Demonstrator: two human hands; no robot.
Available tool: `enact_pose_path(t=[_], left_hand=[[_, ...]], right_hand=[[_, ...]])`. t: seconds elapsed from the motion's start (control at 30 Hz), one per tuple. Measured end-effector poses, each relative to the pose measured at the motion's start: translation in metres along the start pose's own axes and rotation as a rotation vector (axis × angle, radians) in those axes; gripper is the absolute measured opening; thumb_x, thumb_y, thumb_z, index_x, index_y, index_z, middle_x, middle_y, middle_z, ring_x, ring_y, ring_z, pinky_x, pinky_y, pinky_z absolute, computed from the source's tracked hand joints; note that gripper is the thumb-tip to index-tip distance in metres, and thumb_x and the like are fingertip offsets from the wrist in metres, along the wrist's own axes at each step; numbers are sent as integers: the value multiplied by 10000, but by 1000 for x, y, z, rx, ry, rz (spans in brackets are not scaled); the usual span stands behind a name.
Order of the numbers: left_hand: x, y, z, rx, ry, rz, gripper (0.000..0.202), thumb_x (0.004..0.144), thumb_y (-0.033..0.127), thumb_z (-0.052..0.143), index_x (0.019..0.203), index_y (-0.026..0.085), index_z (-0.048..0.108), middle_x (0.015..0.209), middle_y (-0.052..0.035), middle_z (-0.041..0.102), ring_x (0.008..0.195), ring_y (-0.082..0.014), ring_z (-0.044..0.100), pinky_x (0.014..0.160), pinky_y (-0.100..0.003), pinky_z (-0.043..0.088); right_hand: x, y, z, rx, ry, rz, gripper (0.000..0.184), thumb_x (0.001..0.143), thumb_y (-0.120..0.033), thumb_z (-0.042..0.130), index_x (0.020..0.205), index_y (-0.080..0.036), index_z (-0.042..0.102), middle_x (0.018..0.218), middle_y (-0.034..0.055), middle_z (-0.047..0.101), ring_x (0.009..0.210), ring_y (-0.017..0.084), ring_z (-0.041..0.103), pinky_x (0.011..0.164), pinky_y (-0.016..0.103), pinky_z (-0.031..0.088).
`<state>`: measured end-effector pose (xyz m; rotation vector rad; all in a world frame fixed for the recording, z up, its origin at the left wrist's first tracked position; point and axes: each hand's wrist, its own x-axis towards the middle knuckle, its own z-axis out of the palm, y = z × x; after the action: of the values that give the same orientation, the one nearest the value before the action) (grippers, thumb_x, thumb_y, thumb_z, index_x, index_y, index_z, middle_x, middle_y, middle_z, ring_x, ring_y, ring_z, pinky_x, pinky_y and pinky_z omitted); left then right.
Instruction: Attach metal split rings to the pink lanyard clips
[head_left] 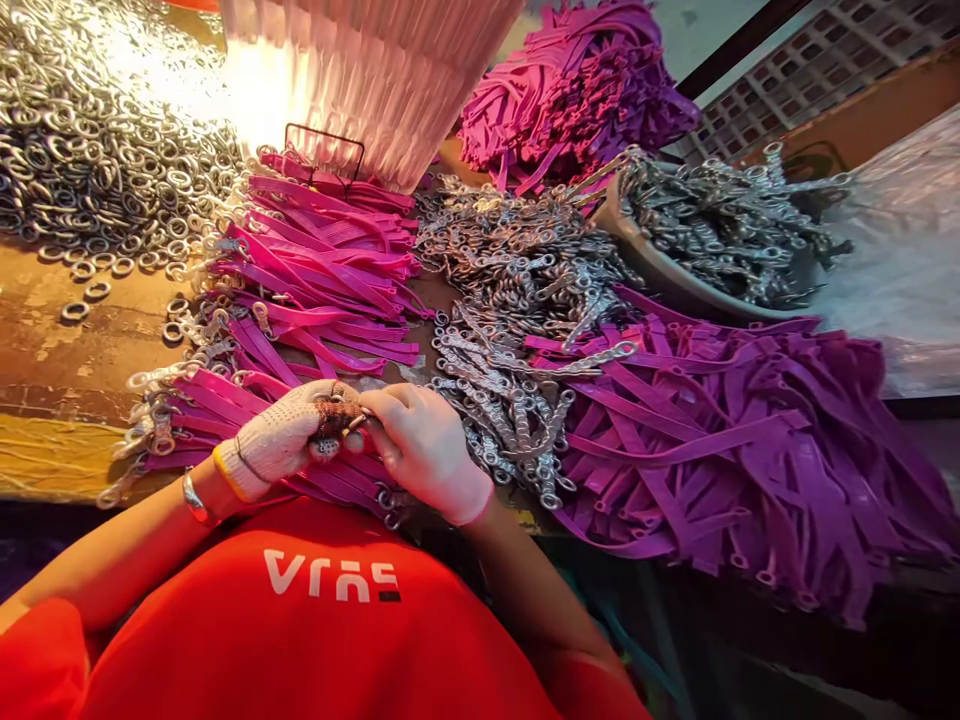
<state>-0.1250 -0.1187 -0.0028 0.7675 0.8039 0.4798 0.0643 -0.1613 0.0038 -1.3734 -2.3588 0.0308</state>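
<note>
My left hand [281, 440], in a knitted glove with brown, worn fingertips, is closed at the table's front edge. A small metal ring [355, 422] shows at its fingertips. Pressed against it is my right hand [427, 445], in a thin white glove with its fingers pinched together; what lies inside that pinch is hidden. Beneath and behind both hands are pink straps [322, 270] with metal pieces at their left ends. Just right of my right hand lie loose silvery chain-like links [517, 410].
Metal rings [97, 160] are heaped at the far left. A tub [675, 275] of metal links stands at the back right. Purple straps [697, 430] spread over the right front edge, with another strap pile [577, 90] behind. Ribbed clear plastic [367, 80] stands at the back.
</note>
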Motion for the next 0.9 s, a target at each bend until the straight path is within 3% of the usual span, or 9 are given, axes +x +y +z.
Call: enact_pose_path(t=[0.17,0.23,0.33,0.4,0.53,0.63,0.7,0.83,0.9], left_hand=[[-8,10,-1,299,-21,46,276,885,447,658,889,175,611,609,-5,625,475,-107,487,430,-194,308],[-8,12,1,501,-36,140,256,891,422,659,857,172,615,623,2,611,527,-116,504,484,-207,358],[-5,11,4,735,41,336,154,889,318,631,858,167,633,757,-16,646,651,-135,545,611,-230,418],[-2,9,7,801,99,394,113,880,269,611,845,164,633,808,-27,657,711,-147,557,669,-240,426],[2,11,13,664,78,220,200,915,324,561,780,179,586,650,5,576,574,-128,475,541,-231,367],[11,21,14,543,68,119,255,951,382,494,784,197,547,561,27,501,458,-119,407,457,-235,304],[24,29,13,667,90,193,232,942,348,502,784,192,568,595,9,521,493,-133,452,493,-243,338],[60,40,15,1173,244,370,129,753,153,678,670,165,581,749,-70,574,785,-239,600,681,-286,408],[80,41,19,1076,299,287,211,676,77,713,608,159,531,811,-105,572,947,-315,609,722,-295,407]], right_hand=[[-2,-3,-8,-4,-52,88,191,976,-249,498,1002,-209,683,837,51,660,760,210,582,678,333,401],[-2,-4,-6,64,-42,142,195,970,-223,491,1028,-218,678,890,52,681,815,202,608,721,319,427],[-2,-4,-2,162,-5,205,228,950,-177,484,1077,-220,668,964,54,703,871,187,632,758,297,447],[-1,-6,-1,141,-23,238,199,918,-159,493,942,-220,681,847,35,687,774,173,621,692,284,421],[0,-10,-4,-48,-107,246,241,896,-187,508,682,-214,614,650,27,609,595,162,547,573,302,317],[-4,-9,-4,-11,-115,312,211,964,-288,515,862,-191,673,770,60,693,668,177,610,592,284,356],[-8,-4,-2,142,-62,401,225,1003,-316,492,998,-194,681,850,59,732,747,182,655,654,266,420],[-14,8,2,382,133,590,253,1032,-341,463,1055,-222,686,875,30,747,776,176,678,728,272,500],[-17,10,3,455,193,609,244,1022,-357,489,1085,-232,689,930,29,758,821,176,691,762,278,527]])
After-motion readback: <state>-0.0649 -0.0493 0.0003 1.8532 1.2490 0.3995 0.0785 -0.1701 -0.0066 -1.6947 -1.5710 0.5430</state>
